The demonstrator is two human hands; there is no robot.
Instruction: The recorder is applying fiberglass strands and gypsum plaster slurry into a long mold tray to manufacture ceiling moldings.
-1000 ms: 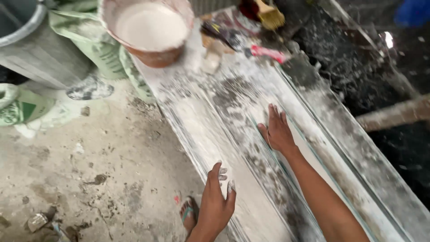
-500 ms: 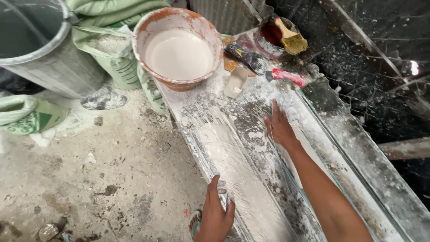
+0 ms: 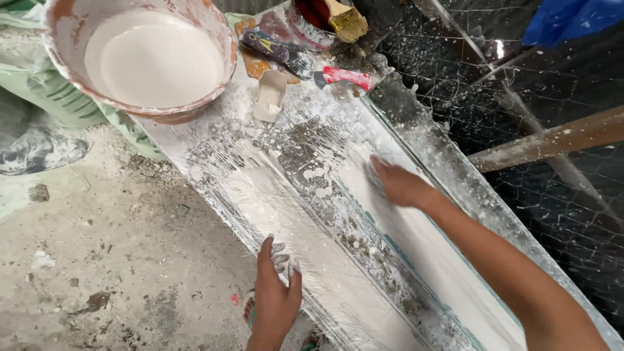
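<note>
At the far left I see a round basin (image 3: 140, 58) of white liquid, its rim stained rust-red, resting at the upper end of a long white-smeared mould (image 3: 312, 214) that runs diagonally down to the right across the concrete floor (image 3: 97, 260). My left hand (image 3: 276, 296) lies on the mould's near edge, fingers (image 3: 279, 250) slightly apart and coated white, holding nothing. Just right of the basin sits a small white cup (image 3: 270, 94), then a red-handled tool (image 3: 348, 77), with a paintbrush (image 3: 344, 18) in a red pot above them. My right hand (image 3: 400, 185) presses flat on the wet white surface in the mould's channel, blurred; its fingers look together, gripping nothing. Black wire mesh (image 3: 520, 97) fills the right side.
</note>
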